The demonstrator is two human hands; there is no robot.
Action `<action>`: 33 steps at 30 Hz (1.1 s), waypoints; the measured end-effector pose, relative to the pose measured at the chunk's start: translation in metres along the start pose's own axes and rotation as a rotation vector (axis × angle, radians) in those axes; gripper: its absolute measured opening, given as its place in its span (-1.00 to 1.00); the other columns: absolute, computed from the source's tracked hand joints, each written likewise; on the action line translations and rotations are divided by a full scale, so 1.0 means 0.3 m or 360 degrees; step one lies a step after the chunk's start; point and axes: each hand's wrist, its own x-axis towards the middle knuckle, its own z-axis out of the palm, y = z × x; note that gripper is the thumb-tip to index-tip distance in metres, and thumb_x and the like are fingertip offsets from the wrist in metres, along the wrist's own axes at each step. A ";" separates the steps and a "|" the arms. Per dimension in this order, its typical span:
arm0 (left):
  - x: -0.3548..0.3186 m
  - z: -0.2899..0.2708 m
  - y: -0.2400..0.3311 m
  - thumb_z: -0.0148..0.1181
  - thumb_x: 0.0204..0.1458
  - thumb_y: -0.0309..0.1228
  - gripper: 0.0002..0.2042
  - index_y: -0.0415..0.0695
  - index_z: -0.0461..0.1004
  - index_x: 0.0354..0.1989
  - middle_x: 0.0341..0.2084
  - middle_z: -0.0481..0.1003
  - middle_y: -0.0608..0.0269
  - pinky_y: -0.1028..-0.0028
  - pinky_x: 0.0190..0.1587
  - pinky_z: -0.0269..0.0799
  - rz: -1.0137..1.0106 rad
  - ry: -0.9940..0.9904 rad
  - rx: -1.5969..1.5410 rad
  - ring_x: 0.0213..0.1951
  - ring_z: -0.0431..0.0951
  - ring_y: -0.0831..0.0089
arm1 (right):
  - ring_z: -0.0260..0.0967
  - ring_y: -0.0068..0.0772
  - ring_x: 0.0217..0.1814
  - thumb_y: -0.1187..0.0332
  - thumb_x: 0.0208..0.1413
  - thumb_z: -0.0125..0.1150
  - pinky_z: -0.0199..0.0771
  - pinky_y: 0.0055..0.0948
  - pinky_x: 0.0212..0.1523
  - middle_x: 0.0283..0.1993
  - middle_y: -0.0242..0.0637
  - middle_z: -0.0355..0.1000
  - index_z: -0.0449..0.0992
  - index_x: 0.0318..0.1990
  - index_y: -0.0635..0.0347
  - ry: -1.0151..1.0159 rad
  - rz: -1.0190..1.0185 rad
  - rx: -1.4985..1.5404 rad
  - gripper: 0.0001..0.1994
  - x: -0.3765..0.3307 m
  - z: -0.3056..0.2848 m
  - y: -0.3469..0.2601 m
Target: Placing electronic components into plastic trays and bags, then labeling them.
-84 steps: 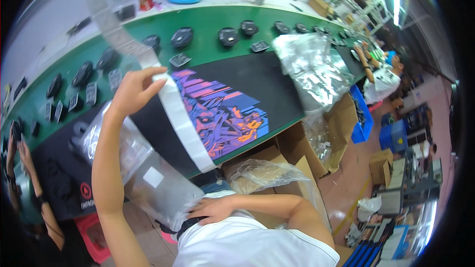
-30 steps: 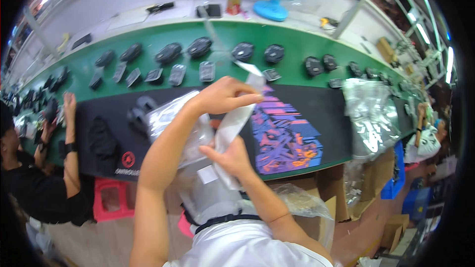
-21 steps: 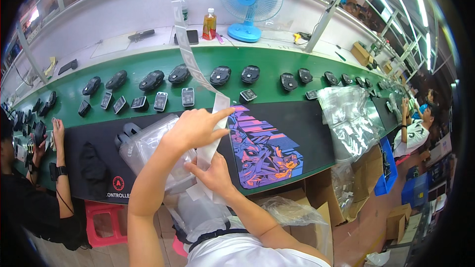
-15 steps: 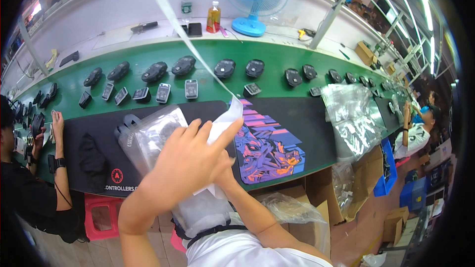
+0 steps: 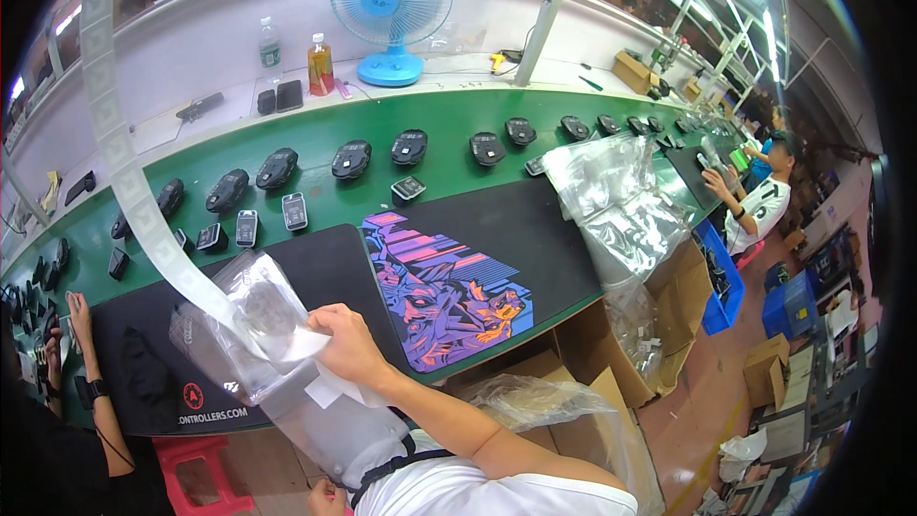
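Right hand (image 5: 348, 346): fingers closed on lower end of white strip (image 5: 143, 215) | Strip: runs up and left from these fingers, crossing clear bags (image 5: 265, 289) in view | Handling, judged: light, thin, flexible, creases easily; grip by edges near the end | Left hand (image 5: 328, 499): below right fingers; finger closure cannot be determined
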 end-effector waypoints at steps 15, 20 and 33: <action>0.054 0.058 -0.129 0.10 0.06 -0.43 -0.84 -0.30 0.39 -0.43 -0.27 0.58 -0.15 0.12 -0.28 0.45 0.0563 -0.0004 0.0384 -0.35 0.55 -0.06 | 0.48 -0.05 -0.01 0.29 -0.05 0.38 0.46 -0.22 -0.03 -0.21 -0.10 0.57 0.60 -0.30 0.23 0.0001 -0.0145 0.0021 -0.78 0.004 0.031 0.049; 0.072 0.132 -0.148 0.11 0.05 -0.39 -0.82 -0.30 0.39 -0.36 -0.24 0.57 -0.14 0.10 -0.25 0.45 0.0559 0.0066 0.0435 -0.32 0.54 -0.07 | 0.48 -0.08 -0.07 0.30 -0.03 0.37 0.45 -0.23 -0.09 -0.26 -0.12 0.56 0.59 -0.32 0.24 0.0023 -0.0203 0.0066 -0.80 0.027 0.020 0.038; 0.279 0.207 -0.094 0.16 0.03 -0.31 -0.69 -0.29 0.40 -0.16 -0.18 0.55 -0.12 0.06 -0.17 0.42 0.0618 0.0418 0.0638 -0.23 0.52 -0.12 | 0.47 -0.19 -0.25 0.32 -0.04 0.38 0.42 -0.30 -0.20 -0.37 -0.16 0.50 0.55 -0.35 0.25 0.0021 -0.0223 0.0104 -0.80 0.015 0.046 0.034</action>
